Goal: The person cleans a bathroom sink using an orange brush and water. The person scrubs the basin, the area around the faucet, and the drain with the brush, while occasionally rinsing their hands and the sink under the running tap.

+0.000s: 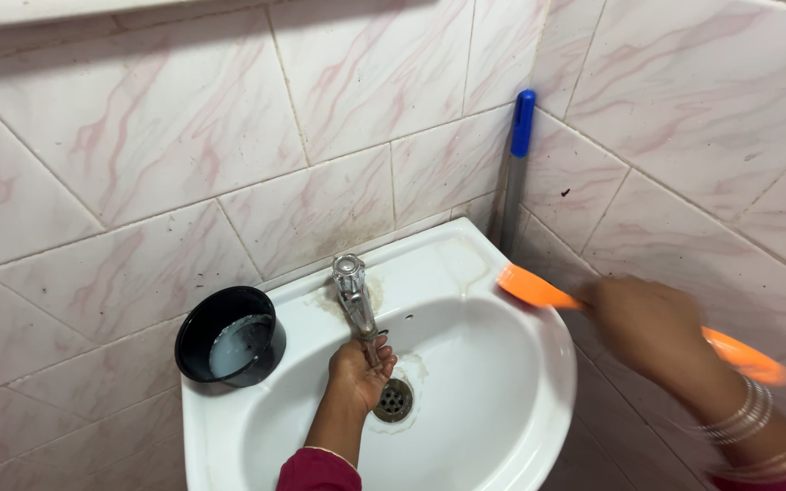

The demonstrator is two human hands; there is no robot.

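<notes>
My left hand point(357, 373) is cupped under the spout of the metal tap point(355, 300) inside the white washbasin point(511, 427), fingers closed around the spout's end just above the drain point(395, 400). My right hand point(652, 327), blurred by motion, grips an orange brush point(534, 289) by its long handle over the basin's right rim, with the brush's flat end near the back right corner. Bangles circle my right wrist.
A black bowl point(229, 336) with whitish liquid sits on the basin's left rim. A grey pole with a blue cap point(518, 155) leans in the wall corner behind the basin. Pink-veined marble tiles point(184, 136) cover both walls.
</notes>
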